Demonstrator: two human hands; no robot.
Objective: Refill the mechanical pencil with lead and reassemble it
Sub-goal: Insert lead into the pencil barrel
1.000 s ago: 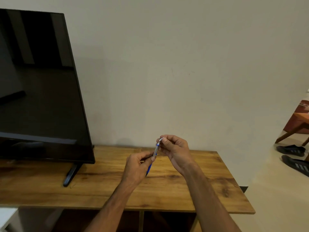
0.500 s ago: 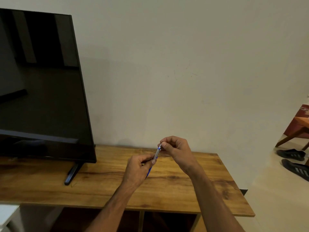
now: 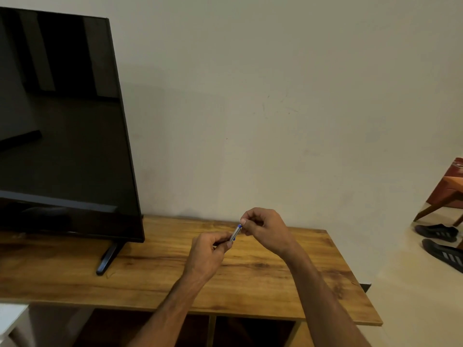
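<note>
A slim mechanical pencil (image 3: 235,233), silver-clear with blue parts, is held tilted above the wooden table (image 3: 155,269). My left hand (image 3: 208,255) grips its lower part with curled fingers, hiding the tip end. My right hand (image 3: 265,230) pinches the pencil's top end between thumb and fingertips. Whether there is lead or a cap in the fingers is too small to tell.
A large dark TV (image 3: 62,126) stands on the table's left half on a black foot (image 3: 107,259). A plain wall rises behind. To the right, beyond the table edge, a wooden chair (image 3: 448,194) and dark shoes (image 3: 438,232) are on the floor.
Both hands, still holding the pencil, sit slightly lower and closer together than before. Less of the pencil shows between them, and the view has shifted a little.
</note>
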